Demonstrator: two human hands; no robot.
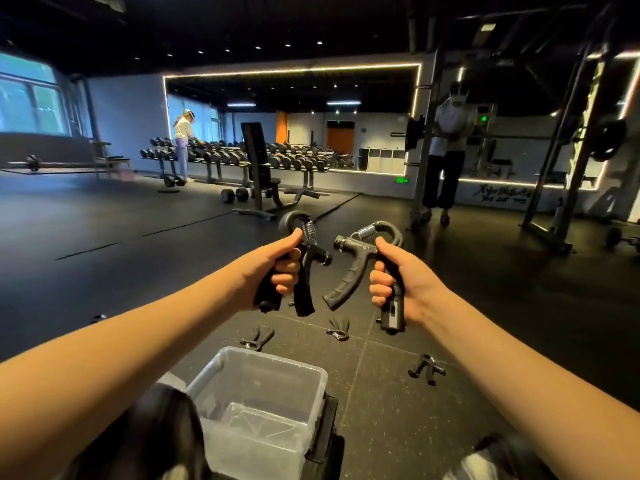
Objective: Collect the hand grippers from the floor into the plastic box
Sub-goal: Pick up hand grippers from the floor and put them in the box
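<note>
From the head view, my left hand (280,268) has its fingers (285,275) curled round one handle of a hand gripper (304,292), and my right hand (398,282) is clenched the same way on one handle of a second gripper (346,275). Both are raised well above the floor (398,410). The plastic box (270,358) sits low in front of me, beneath and between my forearms, and I can see nothing inside it.

Each gripper hangs by one handle, so the free handle can swing. If I let go from this height, I expect one to strike the rim, bounce out or tip the light box. Bringing both down together risks the two clashing over the opening.

Three more lie on the floor beyond the box: one near its far left corner (258,337), one further out (337,329), one off to the right (426,368). The black grippers are easy to overlook on the dark floor.
</note>
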